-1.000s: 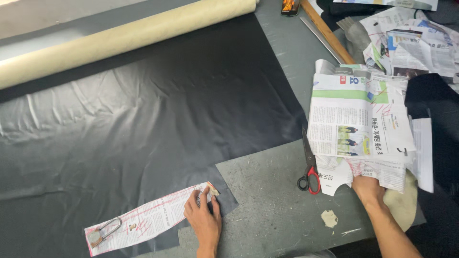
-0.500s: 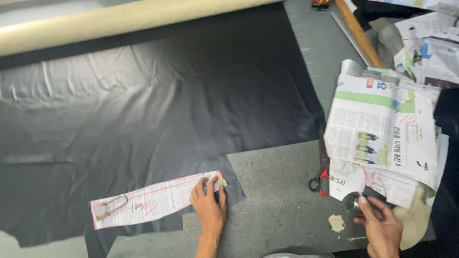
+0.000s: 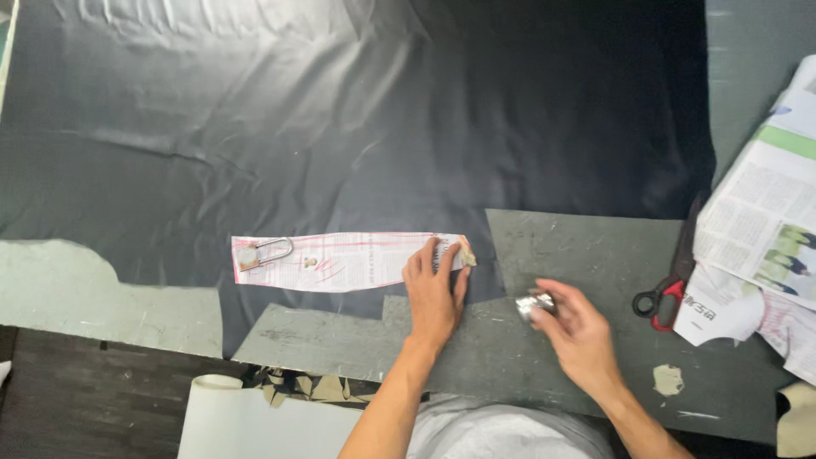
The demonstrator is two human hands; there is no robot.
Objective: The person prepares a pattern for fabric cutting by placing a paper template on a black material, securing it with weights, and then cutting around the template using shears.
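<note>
A long narrow paper pattern strip [image 3: 340,261], cut from newsprint and edged in pink, lies flat on a wide sheet of black fabric [image 3: 340,127] spread over a grey counter [image 3: 586,255]. The strip looks thin, light and easy to shift or tear, so it likely needs pressing flat rather than pinching; the fabric beneath looks soft, smooth and perhaps slippery. A small silver padlock [image 3: 255,252] rests on the strip's left end as a weight.

The left hand [image 3: 433,293] lies palm down on the strip's right end, fingers [image 3: 429,259] spread open and flat, pressing the paper onto the fabric. A small tan scrap sits just past the fingertips.

The right hand [image 3: 578,331] hovers over bare counter just right of the fabric's cut edge, its fingers curled closed around a small shiny metal object [image 3: 535,304], probably another weight; it looks hard, compact and heavy for its size.

Red-handled scissors [image 3: 667,293] lie further right, beside a stack of newspapers [image 3: 765,229]. A white roll [image 3: 212,408] sits below the counter edge.
</note>
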